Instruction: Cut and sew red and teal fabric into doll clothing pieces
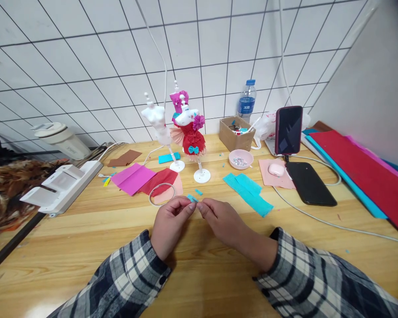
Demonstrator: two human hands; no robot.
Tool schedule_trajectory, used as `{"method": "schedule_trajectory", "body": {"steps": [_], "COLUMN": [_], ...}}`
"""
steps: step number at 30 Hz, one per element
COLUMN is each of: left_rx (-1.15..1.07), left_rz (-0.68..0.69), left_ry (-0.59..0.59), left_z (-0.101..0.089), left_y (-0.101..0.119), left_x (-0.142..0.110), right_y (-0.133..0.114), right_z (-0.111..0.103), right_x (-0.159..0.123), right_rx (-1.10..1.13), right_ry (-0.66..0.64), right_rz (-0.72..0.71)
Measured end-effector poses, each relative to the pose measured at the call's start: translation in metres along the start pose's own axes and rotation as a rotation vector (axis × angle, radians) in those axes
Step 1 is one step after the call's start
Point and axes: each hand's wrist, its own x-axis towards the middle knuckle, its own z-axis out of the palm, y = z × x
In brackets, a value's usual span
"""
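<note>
As seen from the head camera, with clock directions counted from where the fingertips meet, both hands work close together just above the wooden table (205, 282). The left hand (169, 225) pinches a small turquoise piece (191, 198) between thumb and forefinger, and the right hand (227, 223) has its thumb and forefinger closed on the opposite end. The piece sits between the two hands, and a second turquoise scrap (198, 192) lies near it at 12 o'clock.

Farther off at 12 o'clock stands a miniature dress form in red (194, 138) with a blue bow at its front; another form in magenta (180, 102) stands behind it. At 11 o'clock is a bare white form (157, 121).

Near the left hand, at 9 o'clock, a thin ring (149, 198) lies partly over red paper (159, 179) and pale pink paper (168, 193). Magenta paper (132, 179) lies beyond them, between 9 and 10.

Toward 1 o'clock are a cardboard box (234, 139) and a water bottle (247, 105). A pink bowl (232, 154) of small shiny bits sits at 2, as does an upright phone (289, 130). At 3 o'clock lie turquoise strips (248, 194) and, past them, a black phone (310, 183).
</note>
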Motion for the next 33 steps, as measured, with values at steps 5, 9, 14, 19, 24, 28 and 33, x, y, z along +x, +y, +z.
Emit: {"method": "schedule_trajectory", "body": {"steps": [5, 9, 14, 19, 24, 28, 33], "left_rx": [-0.028, -0.057, -0.013, 0.081, 0.229, 0.400, 0.911], "left_rz": [-0.043, -0.008, 0.029, -0.022, 0.037, 0.168, 0.387], "left_ry": [-0.038, -0.097, -0.062, 0.009, 0.036, 0.070, -0.048], "left_z": [-0.002, -0.006, -0.007, -0.005, -0.005, -0.018, -0.041], "left_y": [-0.002, -0.003, 0.000, 0.002, 0.001, 0.000, -0.006], "left_x": [-0.001, 0.000, 0.002, 0.003, 0.004, 0.016, 0.038], "right_y": [0.001, 0.001, 0.000, -0.002, -0.001, 0.007, 0.014], "right_z": [0.000, -0.004, -0.007, -0.004, -0.006, -0.024, -0.038], "right_x": [0.000, 0.000, -0.001, -0.002, -0.001, 0.008, 0.014], "right_rx": [-0.044, -0.081, -0.079, -0.063, -0.030, -0.004, -0.061], "right_ry": [0.007, 0.007, -0.007, 0.001, -0.020, 0.059, 0.140], "right_rz": [-0.004, -0.009, -0.021, -0.023, -0.027, 0.017, 0.088]}}
